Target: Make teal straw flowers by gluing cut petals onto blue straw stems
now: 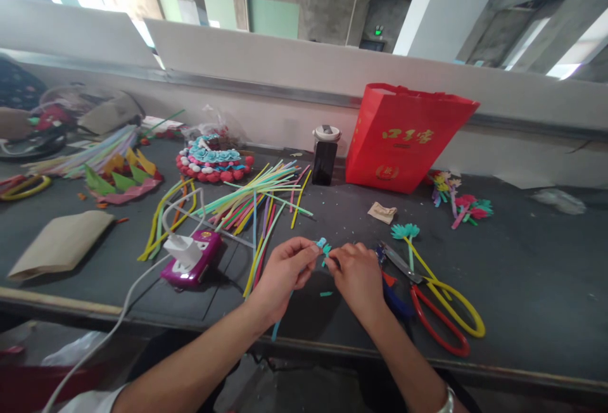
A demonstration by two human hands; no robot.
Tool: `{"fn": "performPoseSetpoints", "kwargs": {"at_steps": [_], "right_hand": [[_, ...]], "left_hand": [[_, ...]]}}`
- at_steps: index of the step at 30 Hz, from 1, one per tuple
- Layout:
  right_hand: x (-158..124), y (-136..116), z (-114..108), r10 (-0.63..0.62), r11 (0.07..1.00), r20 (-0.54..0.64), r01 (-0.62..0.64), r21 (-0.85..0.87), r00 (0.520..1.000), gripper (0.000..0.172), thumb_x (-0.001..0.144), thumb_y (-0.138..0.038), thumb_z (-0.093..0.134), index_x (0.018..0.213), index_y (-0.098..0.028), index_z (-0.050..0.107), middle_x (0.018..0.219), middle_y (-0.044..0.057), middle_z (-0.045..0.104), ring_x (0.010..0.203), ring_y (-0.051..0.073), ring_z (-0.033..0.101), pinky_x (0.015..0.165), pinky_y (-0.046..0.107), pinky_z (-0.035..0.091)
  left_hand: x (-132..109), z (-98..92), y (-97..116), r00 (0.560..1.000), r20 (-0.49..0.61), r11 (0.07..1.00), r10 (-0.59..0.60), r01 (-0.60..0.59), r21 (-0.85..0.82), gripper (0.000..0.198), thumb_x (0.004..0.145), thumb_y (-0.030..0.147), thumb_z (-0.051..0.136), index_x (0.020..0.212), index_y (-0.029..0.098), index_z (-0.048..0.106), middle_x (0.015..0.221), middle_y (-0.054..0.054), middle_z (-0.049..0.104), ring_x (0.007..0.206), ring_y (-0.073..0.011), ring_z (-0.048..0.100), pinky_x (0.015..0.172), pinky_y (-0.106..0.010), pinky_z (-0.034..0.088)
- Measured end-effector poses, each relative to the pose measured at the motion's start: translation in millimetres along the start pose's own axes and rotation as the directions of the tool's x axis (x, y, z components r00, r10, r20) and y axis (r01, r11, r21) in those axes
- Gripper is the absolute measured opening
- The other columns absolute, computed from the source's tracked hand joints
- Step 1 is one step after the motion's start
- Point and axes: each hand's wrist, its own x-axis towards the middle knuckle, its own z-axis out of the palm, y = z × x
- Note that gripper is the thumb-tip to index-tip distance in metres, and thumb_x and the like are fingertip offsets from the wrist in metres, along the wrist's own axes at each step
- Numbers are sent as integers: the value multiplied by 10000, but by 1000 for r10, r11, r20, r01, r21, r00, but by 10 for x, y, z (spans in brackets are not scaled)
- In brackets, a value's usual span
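Observation:
My left hand pinches a blue pipe cleaner, whose long end hangs below the palm. Its small blue looped tip shows above the fingertips. Close against it, my right hand has thumb and fingers closed on a small teal pipe-cleaner piece. The fingers partly hide where the two pieces meet. Below the hands lies a short teal scrap. Just right of my right hand are scissors with red and yellow handles, blue-handled pliers and a teal pipe-cleaner flower.
Loose pipe cleaners lie beyond my left hand, near a purple power strip with a white charger and cable. A black phone leans on a cup; a red bag stands behind. Finished flowers lie right.

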Motion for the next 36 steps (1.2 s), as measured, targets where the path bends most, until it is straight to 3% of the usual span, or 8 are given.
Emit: {"fn": "performPoseSetpoints", "kwargs": {"at_steps": [8,12,15,21,25,31,36], "right_hand": [[25,31,98,21,999,-28,-20,28,999,147,842,-167,576,708,-196,629,760,38,654,797,199,546,737,305,334],[20,85,71,-17,997,-36,20,69,999,129,860,-162,542,859,-195,667,873,43,672,860,202,548,797,300,358],[5,76,78,-54,995,-33,56,76,998,279,853,-149,546,1090,-228,669,998,51,675,925,217,539,801,317,356],[35,105,57,-89,986,4,87,141,996,261,858,-130,526,947,-267,729,1025,43,667,984,214,522,830,323,353],[93,120,32,-50,992,-3,50,118,999,318,904,-152,482,1109,-266,697,1059,58,665,984,219,517,827,334,352],[118,84,39,-57,991,15,55,118,998,235,852,-114,543,821,-263,722,1000,19,674,967,197,523,823,313,336],[180,67,65,-7,996,-5,8,91,1000,252,927,-202,490,1073,-238,692,1061,56,675,995,218,517,839,328,337]], "left_hand": [[-13,-30,11,1000,0,1000,15,-15,0,226,769,326,678,718,150,544,598,56,467,406,-10,289,390,-190,131],[-8,-39,11,1000,-2,1000,16,-16,0,219,774,324,678,730,151,550,600,54,469,413,-13,294,393,-189,134],[3,-47,31,1000,-12,1000,24,-24,1,226,771,326,683,721,154,546,605,54,468,415,-15,292,393,-192,128],[32,-90,111,997,-46,998,57,-57,3,210,749,313,689,714,158,553,601,58,467,404,-18,291,395,-201,117],[41,-106,136,997,-52,998,65,-65,-2,218,737,316,697,704,155,553,611,56,478,399,-13,285,395,-201,108],[31,-96,146,996,-70,998,55,-55,-6,233,712,322,715,693,152,555,594,57,474,397,-12,283,392,-194,111],[36,-98,118,996,-71,999,52,-52,4,234,718,327,708,692,152,554,589,55,480,398,-14,289,384,-192,125]]}}
